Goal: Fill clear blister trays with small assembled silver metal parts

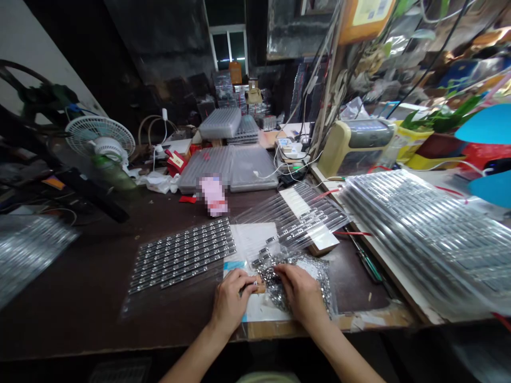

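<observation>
Fingers of the left hand (pixel 231 298) are closed on a small silvery metal piece (pixel 254 283) beside a brown block (pixel 261 288); the right hand (pixel 301 290), its grip hidden, is held at a heap of small shiny metal parts (pixel 277 299), presumably placed close for easy reach

"What's the left hand (pixel 232 297) holding near the table's (pixel 83 314) front edge?"
"A piece (pixel 255 283) too small to identify."
"And the table's left end?"
"Cut off, like the blurred tray (pixel 34 250) there."
</observation>
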Demonstrator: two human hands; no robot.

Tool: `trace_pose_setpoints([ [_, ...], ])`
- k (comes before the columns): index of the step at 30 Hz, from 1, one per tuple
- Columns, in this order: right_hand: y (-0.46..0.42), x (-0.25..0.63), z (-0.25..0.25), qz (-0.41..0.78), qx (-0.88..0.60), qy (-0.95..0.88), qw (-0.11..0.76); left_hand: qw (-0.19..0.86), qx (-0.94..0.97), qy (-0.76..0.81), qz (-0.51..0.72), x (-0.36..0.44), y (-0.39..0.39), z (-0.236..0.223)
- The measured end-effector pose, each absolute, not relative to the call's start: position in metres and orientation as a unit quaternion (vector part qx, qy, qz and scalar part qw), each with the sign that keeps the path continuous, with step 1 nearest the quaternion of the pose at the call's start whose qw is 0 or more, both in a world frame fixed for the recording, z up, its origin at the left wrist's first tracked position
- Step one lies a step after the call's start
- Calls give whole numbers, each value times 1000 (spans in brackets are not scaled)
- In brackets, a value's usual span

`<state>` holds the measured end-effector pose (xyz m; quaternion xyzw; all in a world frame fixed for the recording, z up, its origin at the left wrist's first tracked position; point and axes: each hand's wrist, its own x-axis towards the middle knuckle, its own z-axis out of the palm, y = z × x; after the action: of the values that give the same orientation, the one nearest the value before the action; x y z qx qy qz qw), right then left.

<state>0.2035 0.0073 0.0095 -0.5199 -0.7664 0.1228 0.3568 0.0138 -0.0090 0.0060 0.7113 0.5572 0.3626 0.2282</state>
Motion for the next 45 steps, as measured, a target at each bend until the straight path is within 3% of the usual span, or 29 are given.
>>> trace_pose_setpoints([
  [7, 3, 167, 15, 129, -514, -796, 291, 224, 620, 589, 467, 0, -5, 0],
  [17, 4, 173, 14, 97, -521, -805, 266, 247, 620, 585, 462, 0, -3, 0],
  [24, 16, 217, 12, 21, -472, -860, 190, 268, 618, 583, 455, -2, -1, -1],
  [28, 16, 214, 3, 23, -484, -848, 214, 276, 611, 590, 450, -1, 4, 5],
  [35, 12, 210, 5, 54, -500, -798, 331, 270, 685, 555, 387, 22, 2, 12],
  [45, 11, 212, 6, 78, -497, -788, 355, 230, 733, 531, 358, 29, -2, 5],
])
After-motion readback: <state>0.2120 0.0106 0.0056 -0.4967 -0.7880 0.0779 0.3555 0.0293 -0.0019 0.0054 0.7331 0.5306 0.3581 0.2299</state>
